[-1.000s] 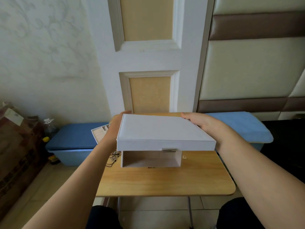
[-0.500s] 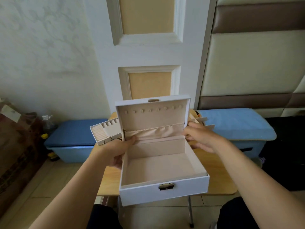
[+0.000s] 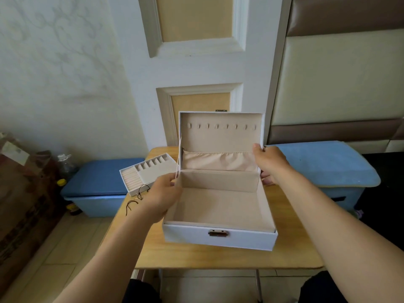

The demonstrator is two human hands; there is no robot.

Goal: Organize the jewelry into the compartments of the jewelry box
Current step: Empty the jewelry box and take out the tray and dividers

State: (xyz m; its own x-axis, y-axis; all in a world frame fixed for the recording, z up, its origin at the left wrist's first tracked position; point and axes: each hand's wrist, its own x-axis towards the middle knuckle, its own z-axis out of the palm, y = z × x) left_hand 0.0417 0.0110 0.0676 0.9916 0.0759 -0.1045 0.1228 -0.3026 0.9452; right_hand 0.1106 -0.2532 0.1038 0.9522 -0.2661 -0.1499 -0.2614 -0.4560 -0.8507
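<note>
A white jewelry box [image 3: 219, 238] stands open on the wooden table [image 3: 218, 256], its beige-lined lid [image 3: 220, 134] upright with a row of small hooks and a gathered pocket. The main compartment holds nothing. My left hand [image 3: 162, 196] grips the box's left wall near the hinge. My right hand [image 3: 272, 164] holds the lid's right edge. A white insert tray [image 3: 146, 174] with ring rolls and small compartments lies on the table's back left. Dark cord jewelry [image 3: 137, 196] lies beside the tray, partly behind my left hand.
Blue storage bins [image 3: 98, 186] flank the table on both sides, the right bin [image 3: 328, 169] close behind my right wrist. A white door stands behind the table. A plastic bottle [image 3: 64, 164] and a brown cardboard box [image 3: 24, 193] are at the left.
The box was shut and lifted a second ago. Its lid has since swung up and the box now sits lower on the table, slightly farther from me than half a second ago.
</note>
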